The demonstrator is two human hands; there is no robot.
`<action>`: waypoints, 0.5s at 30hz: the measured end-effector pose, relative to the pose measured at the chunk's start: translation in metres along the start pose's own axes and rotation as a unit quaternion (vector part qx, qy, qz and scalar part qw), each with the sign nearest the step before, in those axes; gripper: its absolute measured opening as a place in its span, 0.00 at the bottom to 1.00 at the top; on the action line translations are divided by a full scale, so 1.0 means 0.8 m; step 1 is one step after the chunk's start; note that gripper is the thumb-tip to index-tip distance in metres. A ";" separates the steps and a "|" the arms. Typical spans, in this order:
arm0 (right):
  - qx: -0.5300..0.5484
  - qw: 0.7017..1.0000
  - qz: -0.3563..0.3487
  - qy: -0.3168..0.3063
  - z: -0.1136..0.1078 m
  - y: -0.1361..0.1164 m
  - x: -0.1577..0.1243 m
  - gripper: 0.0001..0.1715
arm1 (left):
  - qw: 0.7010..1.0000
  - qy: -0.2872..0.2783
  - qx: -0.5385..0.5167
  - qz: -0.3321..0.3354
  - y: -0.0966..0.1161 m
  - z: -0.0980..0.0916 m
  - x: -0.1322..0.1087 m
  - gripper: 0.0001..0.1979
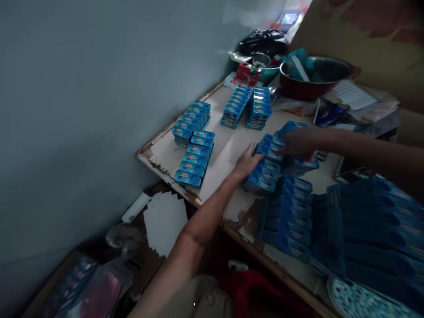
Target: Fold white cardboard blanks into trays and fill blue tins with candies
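My left hand (247, 162) lies against the left side of a row of small blue boxes (265, 168) on the table. Its fingers are stretched, and the thumb rests apart on top of the row. At the row's far right end, my right hand (296, 142) bends its fingers down over more blue boxes (293, 125); its fingertips are partly hidden. Each box has a printed label and a round mark on its top. Close in front stands another row of blue boxes (293, 212), beside larger blue trays (364, 221) at the right.
Rows of blue boxes stand at the table's left (195, 157) and back (236, 106). A dark red basin (308, 88) holds a blue carton. Behind are a black bag (263, 42) and a red object (247, 74). White card sheets (165, 221) lie below the table edge.
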State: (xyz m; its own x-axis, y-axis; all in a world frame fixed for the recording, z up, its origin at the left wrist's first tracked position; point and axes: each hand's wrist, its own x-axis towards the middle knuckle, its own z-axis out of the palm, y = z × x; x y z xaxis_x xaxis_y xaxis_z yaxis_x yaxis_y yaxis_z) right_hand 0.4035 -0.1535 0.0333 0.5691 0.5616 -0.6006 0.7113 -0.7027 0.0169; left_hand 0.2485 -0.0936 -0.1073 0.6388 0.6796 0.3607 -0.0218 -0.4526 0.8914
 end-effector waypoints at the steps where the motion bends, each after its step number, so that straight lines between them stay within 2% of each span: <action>1: -0.086 0.996 -0.027 0.009 -0.016 -0.012 -0.004 0.28 | 0.999 0.028 0.028 0.006 0.014 -0.019 -0.032 0.18; 3: -0.167 0.970 -0.167 0.064 -0.037 -0.058 -0.011 0.27 | 0.987 0.109 0.099 0.061 0.036 -0.070 -0.101 0.17; 5: -0.091 0.922 -0.337 0.169 -0.038 -0.124 -0.013 0.20 | 0.946 0.220 0.218 0.093 0.044 -0.125 -0.162 0.20; 6: -0.047 0.901 -0.382 0.201 -0.031 -0.159 -0.011 0.16 | 0.920 0.277 0.270 0.063 0.041 -0.148 -0.185 0.27; 7: -0.013 0.895 -0.393 0.210 -0.021 -0.193 -0.007 0.15 | 0.905 0.300 0.301 0.018 0.035 -0.167 -0.201 0.39; 9: 0.035 0.902 -0.375 0.210 0.002 -0.245 0.009 0.17 | 0.894 0.304 0.318 -0.083 0.017 -0.191 -0.211 0.58; 11: 0.056 0.900 -0.378 0.210 0.019 -0.270 0.029 0.27 | 0.910 0.265 0.282 -0.147 -0.002 -0.203 -0.204 0.64; 13: 0.030 0.895 -0.400 0.196 0.022 -0.266 0.045 0.33 | 0.937 0.216 0.230 -0.150 -0.017 -0.213 -0.191 0.62; 15: -0.047 0.904 -0.395 0.159 0.014 -0.241 0.051 0.29 | 0.955 0.194 0.189 -0.125 -0.029 -0.227 -0.179 0.59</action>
State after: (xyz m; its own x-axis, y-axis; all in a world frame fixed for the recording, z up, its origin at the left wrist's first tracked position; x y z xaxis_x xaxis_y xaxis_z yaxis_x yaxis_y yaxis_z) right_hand 0.2849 -0.0002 -0.0037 -0.0515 0.9794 -0.1951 0.9708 0.0033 -0.2398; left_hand 0.0182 -0.0756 -0.1302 0.2528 0.9231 0.2898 0.4190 -0.3744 0.8272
